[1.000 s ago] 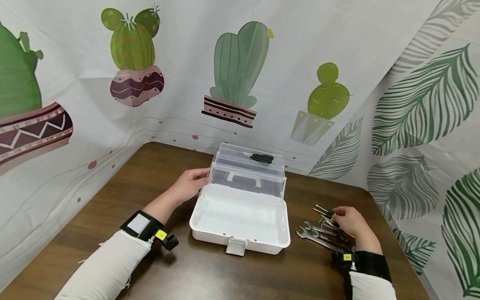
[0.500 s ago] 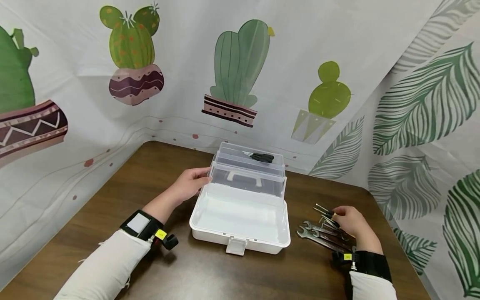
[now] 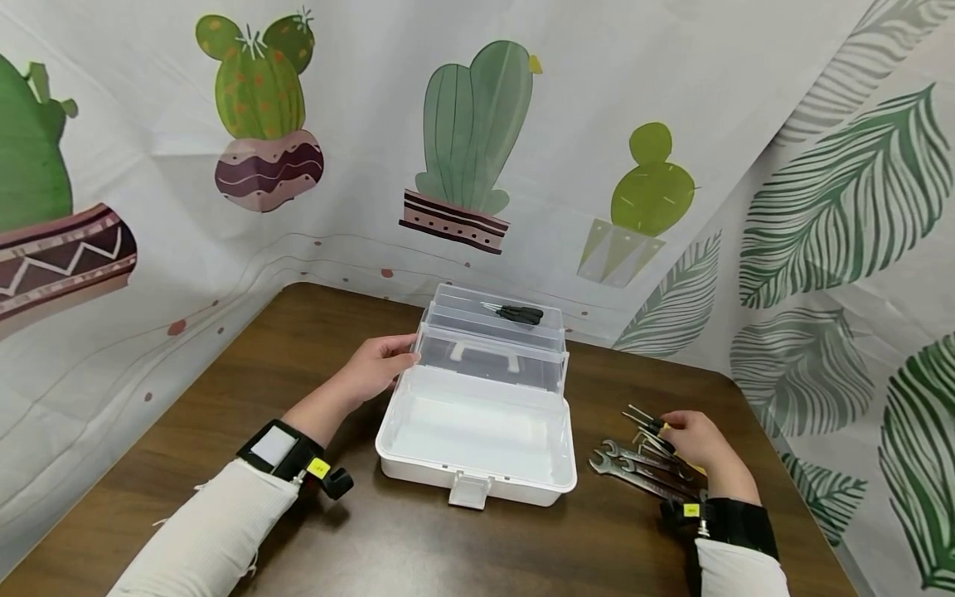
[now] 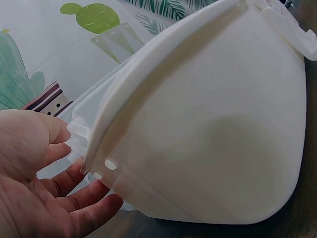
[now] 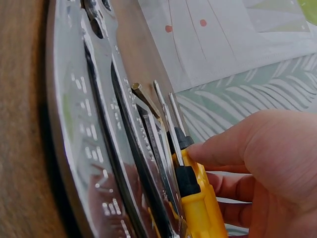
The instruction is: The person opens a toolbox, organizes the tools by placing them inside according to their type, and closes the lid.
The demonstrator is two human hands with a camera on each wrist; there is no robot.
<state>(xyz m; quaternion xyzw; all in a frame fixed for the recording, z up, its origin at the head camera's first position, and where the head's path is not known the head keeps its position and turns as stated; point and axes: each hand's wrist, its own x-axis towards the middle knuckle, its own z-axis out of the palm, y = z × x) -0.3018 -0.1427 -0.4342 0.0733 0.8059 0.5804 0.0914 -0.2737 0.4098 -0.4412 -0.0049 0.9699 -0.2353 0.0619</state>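
A white toolbox (image 3: 414, 471) stands on the table with its clear lid (image 3: 488, 377) tipped back. My left hand (image 3: 375, 366) grips the box's left rear corner by the lid hinge; the left wrist view has its fingers around the white side wall (image 4: 223, 129). Over to the right, my right hand (image 3: 697, 439) pinches a yellow-and-black screwdriver (image 5: 203, 213) by its handle. A second such screwdriver (image 5: 179, 134) lies against it, partly hidden by the thumb. Hex keys (image 5: 159, 144) and several steel wrenches (image 5: 81, 119) lie alongside.
Black-handled screwdrivers (image 3: 520, 314) rest in the raised lid. A clasp (image 3: 470, 491) hangs from the box's front. Brown wooden table (image 3: 418, 555) lies beneath, and a cactus-print cloth (image 3: 358, 166) hangs behind it.
The view shifts slightly with the head. Both hands, the toolbox and the tools keep nearly the same places.
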